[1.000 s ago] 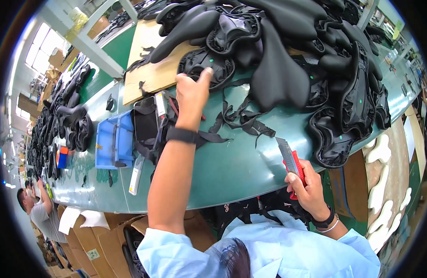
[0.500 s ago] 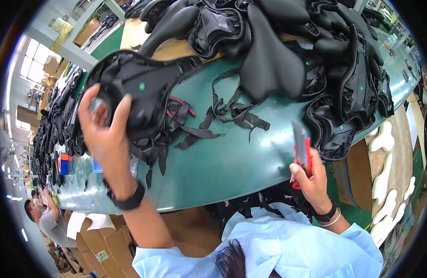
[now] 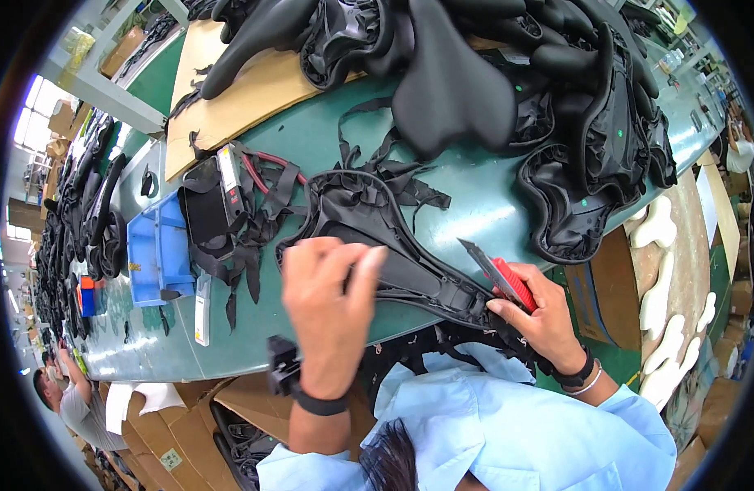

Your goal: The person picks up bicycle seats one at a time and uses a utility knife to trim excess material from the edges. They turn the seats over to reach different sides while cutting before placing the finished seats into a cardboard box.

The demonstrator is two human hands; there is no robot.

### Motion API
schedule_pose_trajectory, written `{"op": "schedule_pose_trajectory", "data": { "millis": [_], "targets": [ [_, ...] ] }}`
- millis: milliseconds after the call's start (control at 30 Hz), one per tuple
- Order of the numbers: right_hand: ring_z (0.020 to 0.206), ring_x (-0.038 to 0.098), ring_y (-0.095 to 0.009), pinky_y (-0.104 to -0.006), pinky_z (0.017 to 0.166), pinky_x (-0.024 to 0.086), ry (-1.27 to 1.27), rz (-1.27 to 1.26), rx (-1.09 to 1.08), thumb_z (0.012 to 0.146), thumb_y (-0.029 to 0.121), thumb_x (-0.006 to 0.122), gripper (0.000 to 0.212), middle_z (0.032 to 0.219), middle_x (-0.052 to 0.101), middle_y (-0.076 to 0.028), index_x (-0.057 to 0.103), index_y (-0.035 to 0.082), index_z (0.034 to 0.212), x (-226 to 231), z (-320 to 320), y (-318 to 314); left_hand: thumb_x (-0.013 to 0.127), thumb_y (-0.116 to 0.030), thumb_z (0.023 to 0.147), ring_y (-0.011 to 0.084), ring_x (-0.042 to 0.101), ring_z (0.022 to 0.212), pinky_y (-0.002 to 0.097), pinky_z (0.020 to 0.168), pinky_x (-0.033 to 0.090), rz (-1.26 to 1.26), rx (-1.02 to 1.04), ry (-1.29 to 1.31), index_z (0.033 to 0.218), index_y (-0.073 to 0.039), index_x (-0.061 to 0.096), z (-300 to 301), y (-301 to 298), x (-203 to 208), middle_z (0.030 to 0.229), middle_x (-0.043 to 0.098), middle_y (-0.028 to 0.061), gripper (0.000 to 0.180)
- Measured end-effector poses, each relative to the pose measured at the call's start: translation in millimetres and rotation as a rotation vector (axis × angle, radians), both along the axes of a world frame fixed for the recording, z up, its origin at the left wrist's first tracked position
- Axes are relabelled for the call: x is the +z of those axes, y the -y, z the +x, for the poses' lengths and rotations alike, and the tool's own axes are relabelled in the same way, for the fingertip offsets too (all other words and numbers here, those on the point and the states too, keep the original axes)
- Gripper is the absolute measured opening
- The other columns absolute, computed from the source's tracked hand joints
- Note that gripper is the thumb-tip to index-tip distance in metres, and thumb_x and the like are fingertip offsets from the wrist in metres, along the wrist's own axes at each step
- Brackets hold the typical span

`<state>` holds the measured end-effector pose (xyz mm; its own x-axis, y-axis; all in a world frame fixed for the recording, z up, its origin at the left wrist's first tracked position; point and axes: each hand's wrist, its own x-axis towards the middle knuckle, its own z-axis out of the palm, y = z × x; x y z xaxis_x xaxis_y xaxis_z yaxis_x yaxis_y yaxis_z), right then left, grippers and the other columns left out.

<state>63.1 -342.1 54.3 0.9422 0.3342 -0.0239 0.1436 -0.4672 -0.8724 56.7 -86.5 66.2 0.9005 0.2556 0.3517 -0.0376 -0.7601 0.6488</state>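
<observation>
An upturned black bicycle saddle cover (image 3: 356,233) lies slantwise near the table's front edge, hollow side up. Its wide end points left and its narrow nose reaches my right hand (image 3: 545,315). That hand is closed round a red-handled utility knife (image 3: 514,284), blade out and pointing up and left, with the thumb by the nose's tip. My left hand (image 3: 332,299) is raised over the cover's wide end, in front of its near edge. Motion smears its fingers, which look bent, and whether they touch the cover is hidden.
Black saddles (image 3: 455,90) are heaped at the back and right of the green table (image 3: 467,229). Black strip offcuts (image 3: 246,254), a red-handled tool (image 3: 254,173) and a blue bin (image 3: 158,254) lie left. A person (image 3: 78,401) works at far left.
The saddle cover has come down from the upper left to the table's front, its nose now at my right hand. My left hand has moved right and down. The knife remains in my right hand.
</observation>
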Motion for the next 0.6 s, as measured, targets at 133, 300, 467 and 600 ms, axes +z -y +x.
{"op": "schedule_pose_trajectory", "data": {
  "millis": [133,300,467,600],
  "targets": [
    [0.079,0.062,-0.017,-0.0267,0.074,0.050,-0.148,0.002,-0.032,0.087,0.012,0.071,0.039,0.097,0.066,-0.012,0.058,0.000,0.122,8.2,8.9,-1.6,0.079,-0.014,0.075,0.0260,0.052,0.082,0.0374,0.072,0.043,0.114,0.041,-0.013,0.079,-0.005,0.064,23.7,33.4,-18.4,0.082,0.053,0.0075,0.018],
    [0.074,0.066,-0.028,-0.0313,0.068,0.053,0.098,-0.024,0.056,0.091,0.011,0.063,0.041,0.104,0.068,-0.016,0.055,0.004,0.130,8.6,21.4,-8.0,0.077,-0.009,0.075,0.0211,0.052,0.079,0.0332,0.072,0.042,-0.131,0.067,-0.070,0.078,-0.001,0.065,21.4,32.9,-21.7,0.077,0.055,0.0063,0.015],
    [0.065,0.064,-0.029,-0.0364,0.054,0.050,0.373,-0.134,0.226,0.090,0.012,0.062,0.050,0.095,0.069,-0.014,0.050,0.012,0.139,12.2,49.7,-28.3,0.074,-0.002,0.074,0.0231,0.052,0.079,0.0351,0.071,0.043,-0.191,0.049,-0.026,0.076,-0.002,0.062,20.0,29.4,-26.0,0.079,0.055,0.0069,0.012],
    [0.052,0.055,-0.030,-0.0406,0.045,0.038,0.336,-0.395,0.408,0.092,0.015,0.060,0.053,0.069,0.059,-0.010,0.045,0.015,0.143,22.8,63.0,-40.7,0.073,-0.002,0.074,0.0209,0.054,0.080,0.0325,0.072,0.043,-0.241,0.050,0.047,0.076,-0.002,0.061,17.5,29.0,-28.1,0.079,0.057,0.0060,0.012]
  ]
}}
